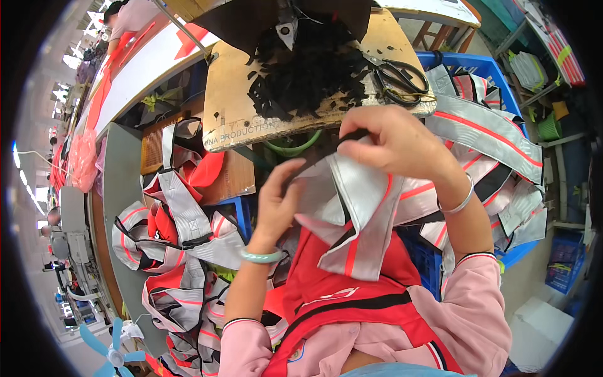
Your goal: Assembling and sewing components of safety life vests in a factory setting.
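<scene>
Between my hands is a silver-grey fabric piece (362, 188) with a neon-red stripe and a black edge strip. My left hand (279, 198) pinches the black strip at its left end. Higher up and to the right, my right hand (392, 141) grips the other end of that strip between thumb and fingers. The loose part of the piece hangs folded over my red apron (352, 292). Just beyond my hands is the front edge of a worn wooden work board (232, 94), with black-handled scissors (399, 81) on its right side.
Black fabric scraps (301, 75) heap on the board under a machine's pointed metal part (286, 36). Striped grey pieces (188, 207) pile at the left; more overflow a blue crate (465, 61) at the right. A small blue fan (115, 357) stands lower left. Another person (132, 19) works far left.
</scene>
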`<state>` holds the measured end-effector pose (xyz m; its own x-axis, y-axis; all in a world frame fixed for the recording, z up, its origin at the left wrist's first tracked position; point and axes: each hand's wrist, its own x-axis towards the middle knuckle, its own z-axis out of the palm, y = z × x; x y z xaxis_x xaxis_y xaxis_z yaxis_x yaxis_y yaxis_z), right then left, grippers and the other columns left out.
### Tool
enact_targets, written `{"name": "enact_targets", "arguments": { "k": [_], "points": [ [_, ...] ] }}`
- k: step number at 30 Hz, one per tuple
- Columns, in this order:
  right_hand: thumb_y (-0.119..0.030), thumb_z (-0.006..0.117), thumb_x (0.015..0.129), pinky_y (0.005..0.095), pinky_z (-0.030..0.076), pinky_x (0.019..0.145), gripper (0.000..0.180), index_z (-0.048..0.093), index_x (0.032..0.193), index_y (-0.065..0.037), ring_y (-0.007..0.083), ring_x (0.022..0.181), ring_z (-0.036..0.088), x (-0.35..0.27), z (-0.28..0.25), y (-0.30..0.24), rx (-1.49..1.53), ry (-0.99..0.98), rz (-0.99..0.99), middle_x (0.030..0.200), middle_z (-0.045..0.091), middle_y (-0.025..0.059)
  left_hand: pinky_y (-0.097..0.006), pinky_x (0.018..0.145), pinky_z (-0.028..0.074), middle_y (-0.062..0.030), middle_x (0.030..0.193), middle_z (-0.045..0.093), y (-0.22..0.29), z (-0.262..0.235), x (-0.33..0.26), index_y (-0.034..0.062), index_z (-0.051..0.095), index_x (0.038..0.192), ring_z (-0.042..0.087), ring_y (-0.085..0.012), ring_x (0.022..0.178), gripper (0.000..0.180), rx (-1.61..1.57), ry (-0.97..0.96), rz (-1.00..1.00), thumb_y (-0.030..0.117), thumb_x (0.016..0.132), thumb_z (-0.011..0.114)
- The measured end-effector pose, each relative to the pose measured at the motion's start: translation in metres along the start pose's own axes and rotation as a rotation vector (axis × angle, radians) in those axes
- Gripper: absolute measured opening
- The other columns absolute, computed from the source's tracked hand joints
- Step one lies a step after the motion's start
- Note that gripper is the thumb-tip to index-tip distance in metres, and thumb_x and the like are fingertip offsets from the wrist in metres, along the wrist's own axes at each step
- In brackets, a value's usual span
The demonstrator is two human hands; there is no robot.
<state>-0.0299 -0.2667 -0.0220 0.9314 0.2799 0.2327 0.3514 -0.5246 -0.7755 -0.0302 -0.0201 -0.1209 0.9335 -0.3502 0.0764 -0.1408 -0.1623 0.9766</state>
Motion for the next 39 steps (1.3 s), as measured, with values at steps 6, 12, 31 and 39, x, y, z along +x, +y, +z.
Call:
{"name": "enact_targets", "arguments": {
  "k": [6,12,31,39],
  "points": [
    [-0.019,0.064,0.083,0.0216,0.039,0.057,0.02,0.061,0.088,0.001,0.0048,0.066,0.045,0.012,-0.007,0.007,0.24,0.05,0.141,0.072,0.054,-0.001,-0.022,0.071,0.045,-0.002,0.082,0.066,0.075,-0.037,0.029,-0.0041,0.066,0.098,0.056,-0.0064,0.077,0.023,0.187,-0.016,0.061,0.016,0.087,0.068],
    [-0.021,0.064,0.084,0.0211,0.04,0.06,0.025,0.061,0.092,0.002,0.005,0.068,0.047,0.038,-0.004,0.014,0.183,0.158,0.16,0.075,0.055,-0.0008,-0.022,0.057,0.036,0.0052,0.067,0.052,0.097,-0.059,0.076,-0.004,0.063,0.082,0.043,-0.0035,0.065,0.025,0.312,-0.084,-0.002,0.02,0.086,0.066],
    [-0.025,0.064,0.086,0.0219,0.043,0.064,0.027,0.064,0.094,0.0,0.0065,0.071,0.053,0.093,-0.019,0.031,0.166,0.204,0.163,0.077,0.06,0.0011,-0.021,0.064,0.044,0.0005,0.078,0.065,0.099,-0.073,0.136,-0.0024,0.068,0.092,0.056,-0.0053,0.069,0.028,-0.012,-0.087,-0.181,0.025,0.089,0.066],
    [-0.029,0.064,0.081,0.0274,0.047,0.069,0.032,0.068,0.094,-0.001,0.0118,0.072,0.058,0.095,-0.016,0.034,0.258,0.289,0.189,0.075,0.064,0.0065,-0.02,0.065,0.044,0.0008,0.08,0.065,0.099,-0.073,0.142,-0.0024,0.068,0.093,0.057,-0.0051,0.071,0.027,-0.03,-0.057,-0.18,0.024,0.089,0.065]
  ]
}}
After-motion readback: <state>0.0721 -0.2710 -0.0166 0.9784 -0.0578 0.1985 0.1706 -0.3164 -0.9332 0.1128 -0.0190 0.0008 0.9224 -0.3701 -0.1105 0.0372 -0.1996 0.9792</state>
